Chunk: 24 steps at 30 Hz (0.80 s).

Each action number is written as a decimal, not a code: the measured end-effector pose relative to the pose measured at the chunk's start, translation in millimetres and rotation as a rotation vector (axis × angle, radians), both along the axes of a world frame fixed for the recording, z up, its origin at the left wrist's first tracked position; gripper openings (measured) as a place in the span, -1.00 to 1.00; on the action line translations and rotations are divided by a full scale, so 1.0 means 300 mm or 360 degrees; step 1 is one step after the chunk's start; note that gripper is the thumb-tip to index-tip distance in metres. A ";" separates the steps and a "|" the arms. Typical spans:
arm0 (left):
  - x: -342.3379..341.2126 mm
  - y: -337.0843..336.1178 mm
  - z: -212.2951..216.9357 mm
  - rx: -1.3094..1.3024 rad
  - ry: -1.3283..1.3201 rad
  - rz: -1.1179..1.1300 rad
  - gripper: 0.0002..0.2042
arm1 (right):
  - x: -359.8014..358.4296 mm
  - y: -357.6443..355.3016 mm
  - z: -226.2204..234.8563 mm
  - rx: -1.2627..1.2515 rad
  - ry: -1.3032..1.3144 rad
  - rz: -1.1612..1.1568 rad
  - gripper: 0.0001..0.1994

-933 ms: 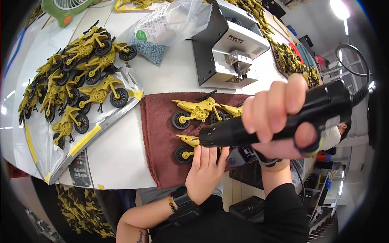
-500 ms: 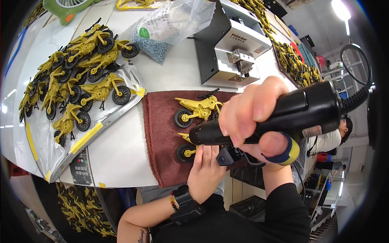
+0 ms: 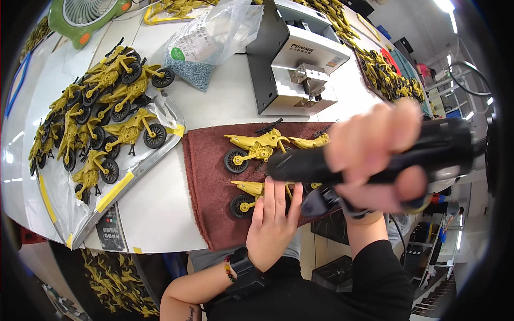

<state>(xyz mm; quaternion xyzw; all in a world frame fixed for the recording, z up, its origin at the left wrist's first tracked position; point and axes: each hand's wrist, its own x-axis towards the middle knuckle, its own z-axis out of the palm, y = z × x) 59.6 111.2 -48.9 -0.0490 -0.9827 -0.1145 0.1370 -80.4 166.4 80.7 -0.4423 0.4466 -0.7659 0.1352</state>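
Note:
On the brown cloth [image 3: 206,176] lie several yellow toy motorbikes with black wheels. My left hand [image 3: 273,222] rests with stretched, slightly parted fingers on the nearest toy motorbike [image 3: 247,187], hiding part of its body. My right hand [image 3: 375,150], smeared by motion, is wrapped around a black electric screwdriver [image 3: 300,165]. The tool lies sideways in view, its tip end just above my left fingertips; whether it touches the toy cannot be made out. Beyond it are a second toy motorbike [image 3: 257,145] and another toy motorbike [image 3: 310,142], partly hidden by the right hand.
At left, a tray [image 3: 136,171] edged with yellow tape bears piled toy motorbikes [image 3: 115,80]. Behind stand a clear bag of small blue-grey screws [image 3: 190,69], a boxy metal machine [image 3: 300,59] and a green fan [image 3: 88,16]. More yellow parts [image 3: 388,75] lie at the far right.
The screwdriver and right hand have moved right and off the near toy, uncovering more of it. My left fingers are spread wider. The whole view has shifted slightly.

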 end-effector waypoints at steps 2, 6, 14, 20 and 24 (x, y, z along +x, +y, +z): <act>-0.020 0.012 0.033 -0.0049 0.0019 0.0054 -0.51 | -0.020 0.063 0.088 -0.0084 0.0133 -0.0298 -0.79; -0.015 0.008 0.022 -0.0110 -0.0021 0.0039 -0.08 | -0.157 0.149 0.126 -0.0199 0.0139 -0.0608 -0.83; -0.012 0.005 0.018 -0.0114 -0.0020 0.0044 -0.10 | -0.256 0.110 0.092 -0.0131 0.0141 -0.0558 -0.84; -0.018 0.020 0.031 -0.0117 -0.0030 0.0017 -0.11 | -0.282 0.098 0.073 -0.0024 0.0113 -0.0666 -0.87; -0.019 0.010 0.021 -0.0076 -0.0048 0.0039 -0.10 | -0.205 0.130 0.063 -0.0043 0.0044 -0.0477 -0.83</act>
